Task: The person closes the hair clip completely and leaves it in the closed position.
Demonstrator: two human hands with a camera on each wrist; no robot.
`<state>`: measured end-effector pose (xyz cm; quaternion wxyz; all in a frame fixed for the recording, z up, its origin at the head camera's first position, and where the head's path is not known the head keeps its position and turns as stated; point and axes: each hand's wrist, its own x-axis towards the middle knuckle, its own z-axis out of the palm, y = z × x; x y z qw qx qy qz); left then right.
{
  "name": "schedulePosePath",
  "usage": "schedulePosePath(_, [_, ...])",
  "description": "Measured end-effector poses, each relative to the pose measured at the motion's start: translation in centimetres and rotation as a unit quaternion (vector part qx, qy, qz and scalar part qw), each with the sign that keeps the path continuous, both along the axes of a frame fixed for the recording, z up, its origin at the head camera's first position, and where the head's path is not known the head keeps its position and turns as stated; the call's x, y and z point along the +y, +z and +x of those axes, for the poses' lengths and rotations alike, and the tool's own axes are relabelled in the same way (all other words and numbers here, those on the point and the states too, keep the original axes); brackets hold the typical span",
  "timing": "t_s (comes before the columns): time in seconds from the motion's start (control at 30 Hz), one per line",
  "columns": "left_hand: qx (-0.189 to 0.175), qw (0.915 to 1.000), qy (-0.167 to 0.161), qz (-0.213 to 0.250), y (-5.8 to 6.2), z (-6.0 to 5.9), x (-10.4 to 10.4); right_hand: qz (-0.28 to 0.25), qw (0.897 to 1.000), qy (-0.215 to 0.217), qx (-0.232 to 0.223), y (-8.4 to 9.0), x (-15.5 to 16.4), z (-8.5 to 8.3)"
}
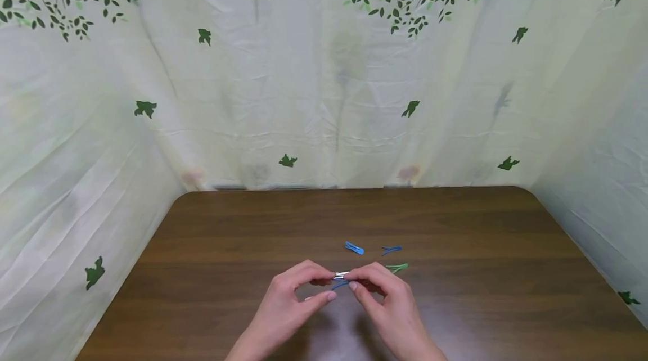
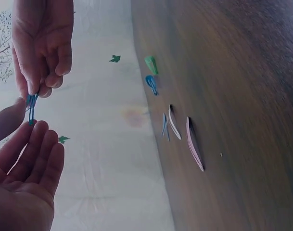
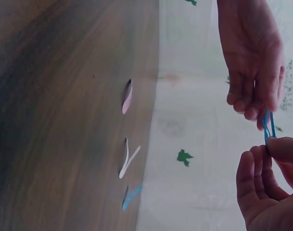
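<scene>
Left hand (image 1: 288,296) and right hand (image 1: 387,299) both pinching one blue hair clip (image 2: 30,107), above wooden table (image 1: 228,237), other snap clips (image 1: 354,248) lying nearby

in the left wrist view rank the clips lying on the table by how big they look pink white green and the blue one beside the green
1. pink clip, looks longest.
2. white clip.
3. green clip and blue clip look about alike, so I won't rank them.
The pink and white ones lie nearer the camera, so their true sizes may differ less.
</scene>
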<state>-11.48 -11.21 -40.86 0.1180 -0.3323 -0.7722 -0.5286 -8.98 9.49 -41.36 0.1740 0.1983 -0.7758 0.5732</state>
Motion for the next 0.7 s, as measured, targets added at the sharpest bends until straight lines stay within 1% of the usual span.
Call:
schedulePosePath(0.07, [0.009,0.9999,0.004,0.003,0.1,0.0,0.2,0.002,1.000,-0.003,0.006,0.0,0.0,-0.1])
schedulePosePath(0.1, [0.005,1.0000,0.007,0.005,0.1,0.0,0.3,0.004,1.000,-0.006,0.009,0.0,0.0,-0.1])
schedulePosePath(0.23, [0.007,0.9998,0.015,0.012,0.3,0.1,0.8,0.007,1.000,-0.017,0.013,0.3,0.2,-0.1])
schedulePosePath(0.37, [0.008,0.9993,0.026,0.026,0.3,0.1,1.1,0.011,1.000,-0.023,0.014,1.3,0.0,0.2])
schedulePosePath(0.47, [-0.015,0.9983,0.027,0.049,0.3,0.1,1.3,0.013,1.000,-0.022,0.013,1.2,0.1,0.2])
schedulePosePath(0.57, [-0.046,0.9960,0.025,0.072,0.4,0.3,1.5,0.013,1.000,-0.019,0.009,0.4,0.2,-0.1])
schedulePosePath(0.7, [-0.050,0.9953,0.036,0.075,0.5,0.2,1.7,0.006,1.000,-0.011,0.009,0.1,0.3,-0.3])
